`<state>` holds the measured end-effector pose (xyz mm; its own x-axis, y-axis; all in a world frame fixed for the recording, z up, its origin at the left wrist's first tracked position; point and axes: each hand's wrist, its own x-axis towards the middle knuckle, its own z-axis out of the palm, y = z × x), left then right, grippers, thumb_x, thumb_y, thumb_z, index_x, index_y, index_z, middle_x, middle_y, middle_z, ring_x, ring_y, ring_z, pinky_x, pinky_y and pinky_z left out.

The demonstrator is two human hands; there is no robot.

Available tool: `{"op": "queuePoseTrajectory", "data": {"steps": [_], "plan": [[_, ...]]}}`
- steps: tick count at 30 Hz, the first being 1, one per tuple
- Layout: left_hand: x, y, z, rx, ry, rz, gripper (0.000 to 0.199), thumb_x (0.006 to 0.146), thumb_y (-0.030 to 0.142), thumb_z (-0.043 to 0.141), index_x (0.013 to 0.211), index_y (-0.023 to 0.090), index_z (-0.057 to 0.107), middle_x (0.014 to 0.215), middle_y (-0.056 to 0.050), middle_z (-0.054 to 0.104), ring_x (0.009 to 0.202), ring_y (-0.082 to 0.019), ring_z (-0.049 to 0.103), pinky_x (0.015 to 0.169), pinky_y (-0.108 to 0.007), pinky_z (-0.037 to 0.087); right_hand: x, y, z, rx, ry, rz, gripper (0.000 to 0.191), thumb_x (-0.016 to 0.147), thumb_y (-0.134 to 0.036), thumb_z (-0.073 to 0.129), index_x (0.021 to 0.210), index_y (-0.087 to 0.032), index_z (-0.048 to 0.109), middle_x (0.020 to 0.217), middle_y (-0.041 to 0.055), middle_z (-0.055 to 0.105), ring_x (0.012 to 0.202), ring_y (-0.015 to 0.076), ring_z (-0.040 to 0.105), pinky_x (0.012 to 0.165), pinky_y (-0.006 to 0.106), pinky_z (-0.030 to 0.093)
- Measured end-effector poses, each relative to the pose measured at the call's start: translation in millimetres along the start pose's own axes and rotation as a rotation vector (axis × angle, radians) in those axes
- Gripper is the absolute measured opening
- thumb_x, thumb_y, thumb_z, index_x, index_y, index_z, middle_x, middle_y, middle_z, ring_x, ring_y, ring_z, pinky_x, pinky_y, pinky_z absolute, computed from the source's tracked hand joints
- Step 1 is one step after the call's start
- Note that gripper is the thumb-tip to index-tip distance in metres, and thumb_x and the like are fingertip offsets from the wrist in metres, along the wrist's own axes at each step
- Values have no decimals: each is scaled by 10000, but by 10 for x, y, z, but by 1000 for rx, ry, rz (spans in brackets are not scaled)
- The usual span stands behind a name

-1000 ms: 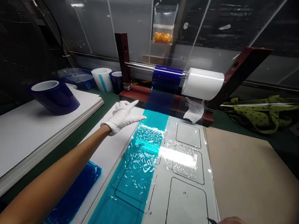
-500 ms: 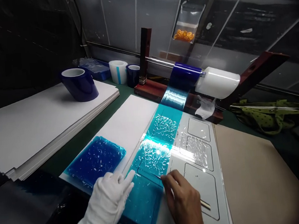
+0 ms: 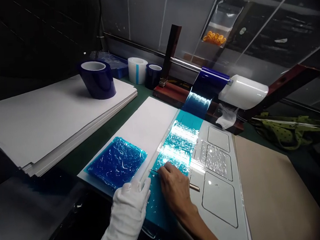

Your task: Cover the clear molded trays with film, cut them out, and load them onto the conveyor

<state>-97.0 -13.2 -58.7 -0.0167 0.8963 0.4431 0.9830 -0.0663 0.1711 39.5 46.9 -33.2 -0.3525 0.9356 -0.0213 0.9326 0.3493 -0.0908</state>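
Note:
My left hand [image 3: 130, 211], in a white glove, rests at the near edge of a white sheet [image 3: 151, 117], close to the blue film strip. What it holds, if anything, is hidden. My bare right hand [image 3: 175, 189] is closed around a thin pointed tool [image 3: 194, 187]; its tip lies over the left edge of the film strip [image 3: 192, 120]. Wrinkled film pieces lie under that strip's glare. A dark blue stack of film squares [image 3: 117, 162] sits left of my gloved fingers. Right of the strip, a pale panel [image 3: 218, 198] shows rounded rectangular outlines.
A blue film roll [image 3: 214, 77] and a white roll [image 3: 243, 91] hang on a rod behind. At left, another blue roll [image 3: 98, 80] stands on stacked white sheets [image 3: 46, 118]. Brown board [image 3: 273, 185] lies at right, near a green bag [image 3: 291, 130].
My right hand has moved left with the tool, its tip now at the strip's left edge. The camera view has shifted, and my left hand appears slightly further right.

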Motion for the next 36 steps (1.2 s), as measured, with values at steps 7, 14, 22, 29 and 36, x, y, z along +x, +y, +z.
{"op": "queuePoseTrajectory", "data": {"steps": [7, 14, 22, 29, 36], "plan": [[-52, -17, 55, 48, -82, -21, 162, 860, 312, 579, 822, 184, 671, 649, -37, 576, 540, -160, 525, 504, -290, 430, -226, 253, -68, -14, -48, 38, 227, 897, -74, 462, 802, -225, 601, 827, -3, 615, 729, 153, 564, 482, 261, 153], [-356, -260, -127, -553, -122, -463, 392, 775, 600, 591, 916, 235, 611, 737, 9, 586, 617, -139, 558, 580, -254, 489, -773, 769, -154, -58, -108, 120, 241, 888, -74, 443, 844, -247, 605, 846, -4, 626, 715, 159, 585, 479, 217, 212], [-623, -381, -204, -849, -646, -1004, 561, 689, 738, 545, 588, 190, 484, 542, 63, 317, 509, -90, 261, 477, -226, 272, -1311, 1105, -159, -42, -6, 223, 287, 958, -339, 335, 880, -305, 610, 853, -6, 641, 583, 133, 621, 420, 193, 302], [-614, -78, -198, -942, -592, -1050, 516, 704, 640, 634, 579, 184, 425, 537, 77, 290, 536, -84, 262, 532, -216, 283, -1489, 943, -113, 85, 100, 264, 439, 986, -472, 211, 885, -303, 603, 879, 3, 648, 587, 131, 625, 442, 212, 371], [-501, 156, -473, -1029, -406, -1074, 483, 654, 616, 698, 583, 185, 492, 583, 62, 373, 574, -90, 357, 576, -209, 358, -1586, 932, -35, 181, 133, 268, 470, 984, -506, 200, 877, -298, 607, 865, 9, 651, 588, 136, 629, 441, 213, 381]]}}
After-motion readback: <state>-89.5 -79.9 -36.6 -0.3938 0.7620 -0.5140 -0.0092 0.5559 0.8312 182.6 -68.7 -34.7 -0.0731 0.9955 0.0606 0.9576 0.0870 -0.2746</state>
